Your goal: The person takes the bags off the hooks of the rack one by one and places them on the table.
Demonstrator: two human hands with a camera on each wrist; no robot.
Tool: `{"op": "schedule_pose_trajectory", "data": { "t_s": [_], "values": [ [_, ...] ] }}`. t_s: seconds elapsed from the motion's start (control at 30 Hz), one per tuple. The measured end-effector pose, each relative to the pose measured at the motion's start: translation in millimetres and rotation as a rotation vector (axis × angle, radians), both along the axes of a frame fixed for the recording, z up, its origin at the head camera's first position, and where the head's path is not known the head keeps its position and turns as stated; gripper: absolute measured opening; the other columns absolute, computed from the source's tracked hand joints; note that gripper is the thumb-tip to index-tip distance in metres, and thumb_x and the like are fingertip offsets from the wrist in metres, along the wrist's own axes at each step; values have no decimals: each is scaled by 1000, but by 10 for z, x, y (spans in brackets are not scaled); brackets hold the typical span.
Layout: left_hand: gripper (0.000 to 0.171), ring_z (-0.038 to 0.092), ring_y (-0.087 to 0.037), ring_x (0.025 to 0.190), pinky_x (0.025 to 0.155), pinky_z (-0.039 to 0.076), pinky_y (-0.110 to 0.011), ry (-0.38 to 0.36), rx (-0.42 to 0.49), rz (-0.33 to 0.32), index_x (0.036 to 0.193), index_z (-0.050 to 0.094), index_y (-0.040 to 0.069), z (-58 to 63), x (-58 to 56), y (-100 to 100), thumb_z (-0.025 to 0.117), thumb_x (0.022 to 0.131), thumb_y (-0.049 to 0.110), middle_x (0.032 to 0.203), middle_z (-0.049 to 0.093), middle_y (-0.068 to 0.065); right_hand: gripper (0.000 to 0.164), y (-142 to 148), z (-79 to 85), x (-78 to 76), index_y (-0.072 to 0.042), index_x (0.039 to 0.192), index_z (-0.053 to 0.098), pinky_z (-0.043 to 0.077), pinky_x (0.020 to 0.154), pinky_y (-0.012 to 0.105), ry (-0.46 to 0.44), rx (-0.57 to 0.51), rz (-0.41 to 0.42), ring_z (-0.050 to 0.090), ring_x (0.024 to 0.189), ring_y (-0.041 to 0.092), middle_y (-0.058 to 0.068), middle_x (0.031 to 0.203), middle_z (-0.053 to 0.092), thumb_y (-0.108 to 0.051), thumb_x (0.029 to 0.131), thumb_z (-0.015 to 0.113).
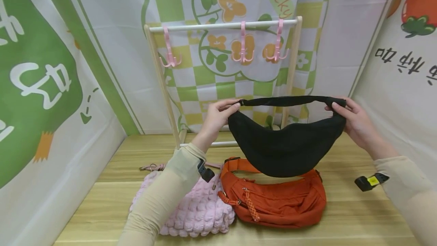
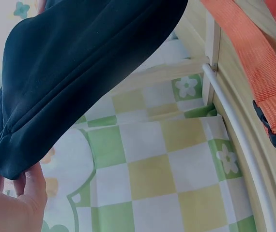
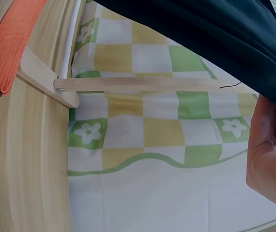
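Note:
A black crescent-shaped shoulder bag (image 1: 286, 149) hangs in the air between both hands, its strap stretched across the top. My left hand (image 1: 220, 115) pinches the bag's left end where the strap joins; in the left wrist view the fingers and thumb (image 2: 31, 186) grip that corner. At the opposite end my right hand (image 1: 356, 120) holds the right corner, thumb in front. The right wrist view shows its fingers (image 3: 263, 125) against the dark cloth, partly hidden by it. Below the black bag, an orange waist bag (image 1: 283, 204) lies on the table, beside a pink puffy bag (image 1: 198, 212).
Behind the bags stands a wooden rack (image 1: 295, 71) with a white top bar (image 1: 205, 26). Three pink hooks hang from it: a left hook (image 1: 170, 54), a middle hook (image 1: 243, 46) and a right hook (image 1: 278, 44). Printed cloth walls enclose the wooden table (image 1: 362, 215).

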State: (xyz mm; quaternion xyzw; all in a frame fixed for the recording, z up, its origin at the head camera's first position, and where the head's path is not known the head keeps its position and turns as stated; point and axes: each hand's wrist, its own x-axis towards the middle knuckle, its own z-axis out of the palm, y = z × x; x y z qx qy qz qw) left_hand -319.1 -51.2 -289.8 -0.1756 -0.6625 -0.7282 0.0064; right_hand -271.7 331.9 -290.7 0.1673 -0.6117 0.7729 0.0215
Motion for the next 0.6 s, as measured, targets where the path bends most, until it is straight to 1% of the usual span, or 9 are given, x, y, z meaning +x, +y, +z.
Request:
{"op": "schedule_pose_trajectory", "data": {
  "t_s": [0.17, 0.3, 0.37, 0.53, 0.6],
  "values": [
    [27, 62, -9, 74, 64, 56, -24, -18, -43, -11, 113, 69, 6, 5, 7, 18, 68, 88, 19, 110, 66, -13, 19, 79, -16, 13, -15, 108, 59, 54, 63, 23, -19, -1, 36, 61, 73, 9, -2, 97, 69, -8, 100, 43],
    [26, 62, -9, 75, 66, 56, -25, -41, -74, -12, 110, 70, 6, 11, 15, 52, 68, 88, 19, 107, 68, -9, 18, 147, -17, 40, -16, 108, 57, 53, 65, 25, -41, 35, 53, 63, 72, 9, -3, 97, 68, -10, 101, 42],
    [25, 62, -10, 77, 67, 56, -25, -56, -94, -10, 110, 70, 6, 11, 20, 72, 68, 88, 18, 106, 68, -7, 19, 191, -24, 53, -16, 110, 56, 53, 66, 26, -45, 41, 87, 65, 72, 10, -3, 99, 68, -9, 101, 40],
    [25, 62, -14, 87, 72, 55, -30, -91, -147, -18, 111, 69, 7, -6, 34, 122, 67, 88, 16, 112, 67, -9, 23, 284, -49, 65, -13, 113, 56, 54, 68, 27, -68, 31, 156, 67, 73, 12, 0, 101, 68, -7, 102, 37],
    [24, 62, -15, 90, 75, 56, -32, -101, -157, -22, 110, 70, 8, -18, 36, 145, 67, 88, 16, 112, 67, -9, 24, 309, -54, 67, -13, 112, 57, 54, 69, 27, -85, 40, 155, 66, 73, 12, 0, 101, 68, -6, 102, 37]
  ]
}}
